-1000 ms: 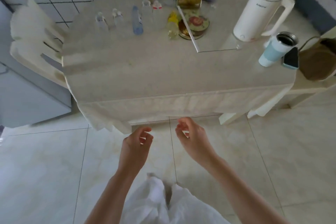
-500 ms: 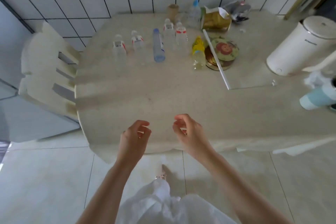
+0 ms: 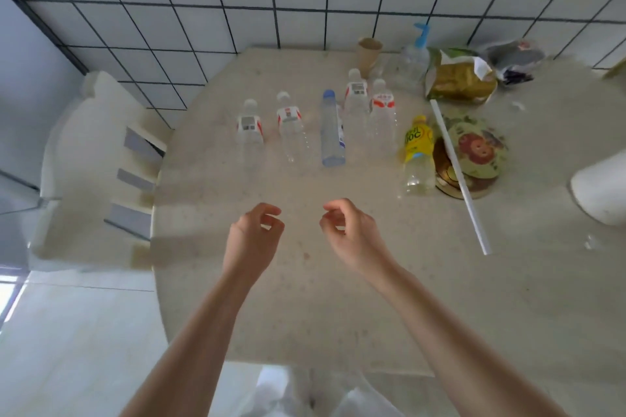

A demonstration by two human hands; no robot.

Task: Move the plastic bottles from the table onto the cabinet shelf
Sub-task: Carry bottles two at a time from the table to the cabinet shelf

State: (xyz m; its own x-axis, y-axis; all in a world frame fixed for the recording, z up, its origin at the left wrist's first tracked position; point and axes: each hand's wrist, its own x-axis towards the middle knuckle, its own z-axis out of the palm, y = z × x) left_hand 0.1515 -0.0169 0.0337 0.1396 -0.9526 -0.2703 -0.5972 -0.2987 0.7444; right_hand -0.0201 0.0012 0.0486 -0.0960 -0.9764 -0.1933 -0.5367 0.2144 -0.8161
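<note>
Several empty plastic bottles stand in a row across the far half of the beige table [image 3: 338,298]. Two clear ones with red-and-white labels [image 3: 250,132] [image 3: 290,125] are on the left. A tall blue-capped bottle [image 3: 331,130] is in the middle, with two more red-labelled clear bottles [image 3: 355,101] [image 3: 382,115] to its right. A yellow-labelled bottle [image 3: 418,156] ends the row. My left hand [image 3: 255,240] and my right hand [image 3: 349,234] hover over the table in front of the row, fingers loosely curled, holding nothing. No cabinet shelf is in view.
A white chair [image 3: 98,173] stands at the table's left edge. A paper cup [image 3: 370,54], a pump bottle [image 3: 415,61], a snack bag [image 3: 460,78] and a round tin [image 3: 471,159] under a glass sheet edge [image 3: 460,176] crowd the back right. A white kettle [image 3: 603,189] is at the right.
I have come closer to the table. Both empty hands have moved from over the floor to above the tabletop, toward the bottle row.
</note>
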